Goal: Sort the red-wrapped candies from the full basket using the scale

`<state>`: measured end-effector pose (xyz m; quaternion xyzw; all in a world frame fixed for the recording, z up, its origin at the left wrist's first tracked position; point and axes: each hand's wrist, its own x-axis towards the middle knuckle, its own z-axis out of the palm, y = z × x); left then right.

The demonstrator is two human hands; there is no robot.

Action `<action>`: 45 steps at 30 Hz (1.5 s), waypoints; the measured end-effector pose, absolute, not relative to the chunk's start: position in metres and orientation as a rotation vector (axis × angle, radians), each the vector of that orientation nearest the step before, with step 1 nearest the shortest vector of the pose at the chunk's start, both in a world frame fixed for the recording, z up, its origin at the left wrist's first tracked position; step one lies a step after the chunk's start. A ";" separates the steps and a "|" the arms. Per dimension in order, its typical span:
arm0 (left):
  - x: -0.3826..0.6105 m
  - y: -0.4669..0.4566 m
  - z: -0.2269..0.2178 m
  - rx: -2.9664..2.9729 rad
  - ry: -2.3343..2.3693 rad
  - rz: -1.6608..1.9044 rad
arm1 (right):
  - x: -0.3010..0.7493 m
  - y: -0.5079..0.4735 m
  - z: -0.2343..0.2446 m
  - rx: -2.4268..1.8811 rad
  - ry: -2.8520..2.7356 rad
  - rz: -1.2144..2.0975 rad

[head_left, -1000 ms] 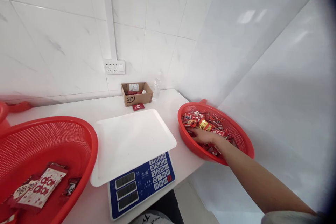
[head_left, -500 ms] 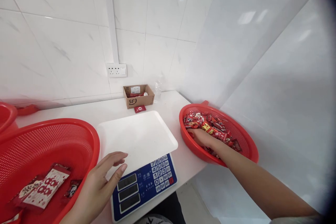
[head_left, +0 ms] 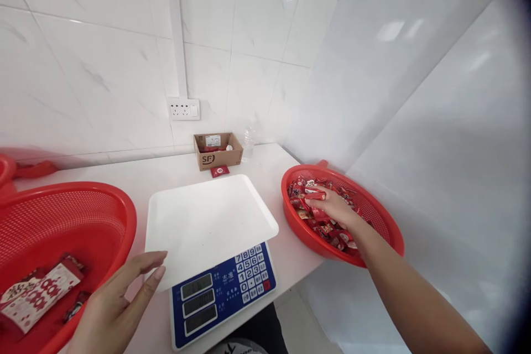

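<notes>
My right hand [head_left: 332,206] is over the right red basket [head_left: 384,221], its fingers closed on red-wrapped candies [head_left: 316,196]. Many more wrapped candies [head_left: 327,228], mostly red, lie in that basket below it. Between the left basket [head_left: 129,221] and a digital scale [head_left: 224,293], my left hand [head_left: 120,296] is empty, thumb and fingers apart. Its fingertips are beside the front left corner of the scale's bare white tray [head_left: 207,221]; whether they touch it I cannot tell. A white and red packet [head_left: 43,296] and a few smaller ones lie in the left basket.
Behind the scale stands a small cardboard box [head_left: 219,160] with red packets inside. One red packet [head_left: 219,171] lies in front of it, and a clear plastic bottle [head_left: 249,144] is beside it. The white table's [head_left: 296,249] front edge runs below the right basket. A wall socket [head_left: 183,109] is behind.
My right hand has risen out of the candies with some in its fingers. My left hand has moved left and down. The left basket sits further left, leaving a wider gap to the scale.
</notes>
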<state>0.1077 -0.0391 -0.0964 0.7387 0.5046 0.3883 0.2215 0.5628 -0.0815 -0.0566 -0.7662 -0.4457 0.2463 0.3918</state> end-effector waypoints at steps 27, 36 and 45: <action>0.167 -0.027 -0.061 1.462 0.965 0.981 | 0.340 -0.034 -0.061 -1.102 -1.206 1.377; 0.153 -0.023 -0.072 1.894 1.218 1.051 | 0.367 -0.035 -0.057 -1.512 -1.496 0.956; 0.153 -0.032 -0.076 2.452 1.240 0.572 | 0.366 -0.039 -0.052 -1.735 -2.036 0.555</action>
